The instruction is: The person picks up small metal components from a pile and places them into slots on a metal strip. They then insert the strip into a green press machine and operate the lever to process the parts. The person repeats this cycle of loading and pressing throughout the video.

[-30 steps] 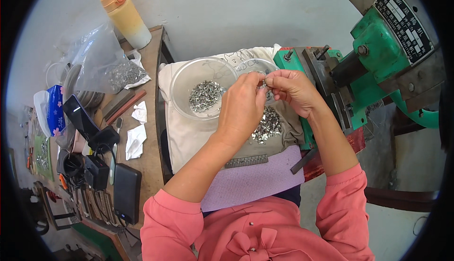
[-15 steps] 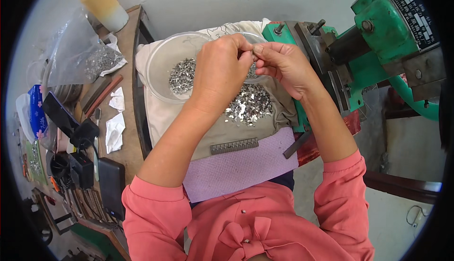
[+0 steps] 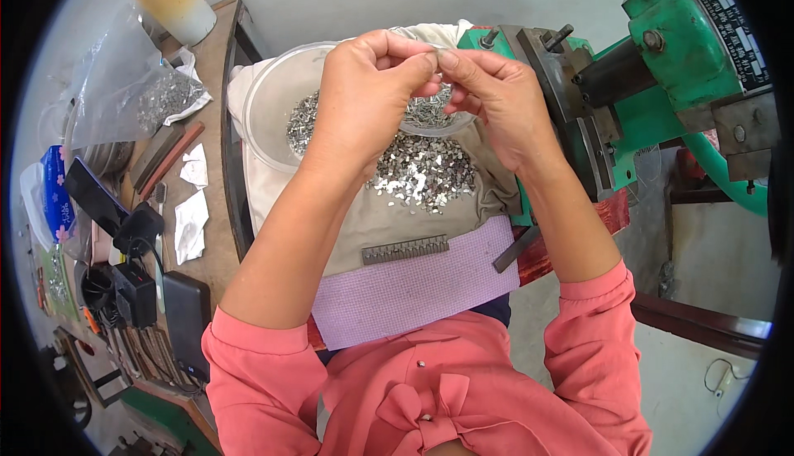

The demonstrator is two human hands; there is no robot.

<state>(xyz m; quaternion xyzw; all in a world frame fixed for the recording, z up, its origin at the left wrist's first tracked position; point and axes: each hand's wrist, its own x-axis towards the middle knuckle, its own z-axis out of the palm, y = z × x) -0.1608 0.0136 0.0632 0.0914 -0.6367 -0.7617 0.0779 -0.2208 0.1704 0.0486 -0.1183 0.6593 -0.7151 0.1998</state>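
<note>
My left hand (image 3: 370, 96) and my right hand (image 3: 500, 100) meet fingertip to fingertip above the work surface. Both are closed in a pinch, on something too small to make out between the thumbs. Under my left hand stands a clear round tub (image 3: 258, 117) with small metal parts (image 3: 301, 124) inside. Below my right hand a second clear container (image 3: 453, 131) holds shiny slim metal pieces (image 3: 426, 112). A loose heap of small flat metal pieces (image 3: 423, 173) lies on the cloth nearer to me. A dark toothed metal strip (image 3: 404, 249) rests at the edge of a purple mat (image 3: 413, 292).
A green machine press (image 3: 682, 42) stands close on the right, a flat dark bar (image 3: 515, 249) near its base. On the left, a wooden table (image 3: 217, 67) carries a yellowish bottle (image 3: 169, 1), a plastic bag (image 3: 120, 84), white paper (image 3: 190, 226) and a black power bank (image 3: 187, 324).
Both hands have risen slightly away from me and still pinch together. More of the second container and the metal heap shows beneath them. The whole view has shifted a little.
</note>
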